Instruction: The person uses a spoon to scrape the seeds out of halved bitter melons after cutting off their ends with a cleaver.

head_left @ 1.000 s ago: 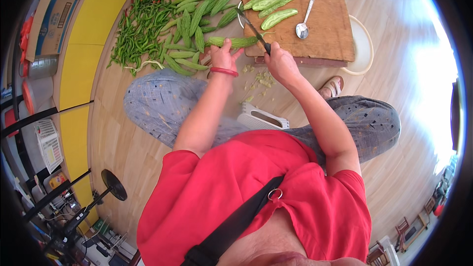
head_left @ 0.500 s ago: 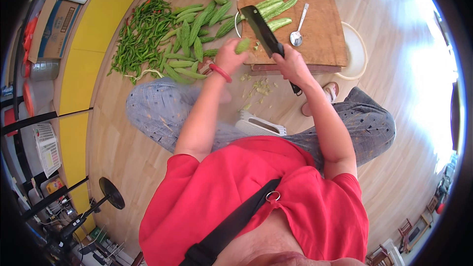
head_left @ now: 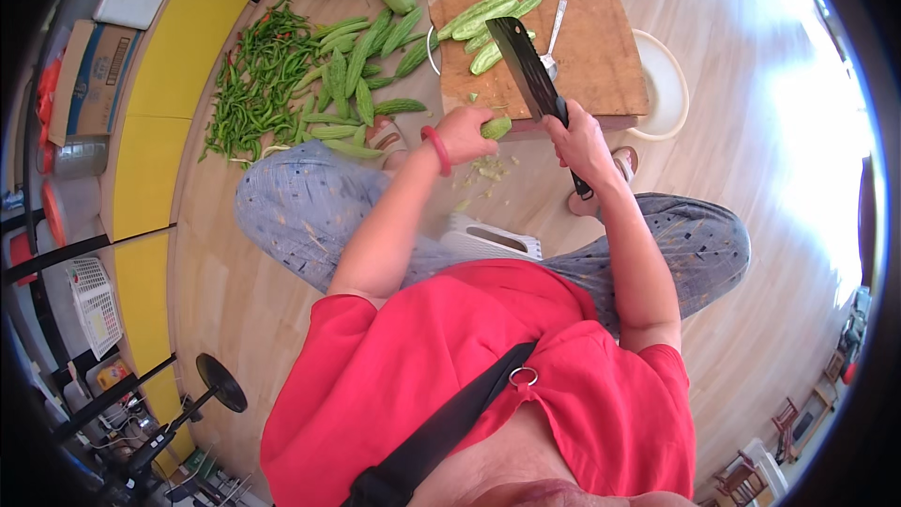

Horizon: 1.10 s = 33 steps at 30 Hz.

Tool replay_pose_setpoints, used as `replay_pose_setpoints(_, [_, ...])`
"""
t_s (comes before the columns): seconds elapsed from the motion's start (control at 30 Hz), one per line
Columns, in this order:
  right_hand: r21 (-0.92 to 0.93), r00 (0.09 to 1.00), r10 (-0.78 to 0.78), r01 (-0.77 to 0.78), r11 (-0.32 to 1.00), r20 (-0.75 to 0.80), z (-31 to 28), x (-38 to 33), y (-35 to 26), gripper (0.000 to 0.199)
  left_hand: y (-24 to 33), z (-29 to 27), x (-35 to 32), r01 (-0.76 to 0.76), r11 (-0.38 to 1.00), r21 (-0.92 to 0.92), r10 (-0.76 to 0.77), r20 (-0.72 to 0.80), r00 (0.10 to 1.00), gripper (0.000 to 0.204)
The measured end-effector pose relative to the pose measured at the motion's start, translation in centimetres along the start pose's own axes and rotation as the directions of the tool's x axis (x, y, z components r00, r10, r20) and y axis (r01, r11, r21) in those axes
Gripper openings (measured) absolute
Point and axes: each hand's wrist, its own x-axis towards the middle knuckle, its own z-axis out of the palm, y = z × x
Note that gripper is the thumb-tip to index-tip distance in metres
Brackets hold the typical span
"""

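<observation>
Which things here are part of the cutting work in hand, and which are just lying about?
In use:
left hand holding a green gourd piece
right hand gripping the cleaver
cutting board
halved gourds
spoon

Lying about:
chilli pile
cardboard box
white bowl

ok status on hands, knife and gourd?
Left hand gripping a cut gourd piece at the cutting board edge. Right hand holding the cleaver, blade over the board. Spoon and halved gourds beside the blade.
</observation>
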Motion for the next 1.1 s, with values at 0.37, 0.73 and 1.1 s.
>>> replay_pose_setpoints(0.37, [-0.137,0.992,-0.119,0.113,0.984,-0.040,1.5,2.2,2.5,0.027,-3.2,4.1,1.2,-0.211,0.879,0.427,0.326,-0.219,0.920,0.034])
replay_pose_setpoints(0.73, [-0.064,0.993,-0.090,0.085,0.994,-0.081,1.1,2.6,2.9,0.029,-1.7,3.3,1.6,-0.241,0.943,-0.229,0.179,-0.262,0.948,0.028])
replay_pose_setpoints(1.1, [0.088,0.993,-0.117,0.115,0.989,0.023,4.6,-0.2,0.3,0.024,-6.6,-0.8,2.8,-0.391,-0.122,-0.912,-0.252,-0.352,0.901,0.034])
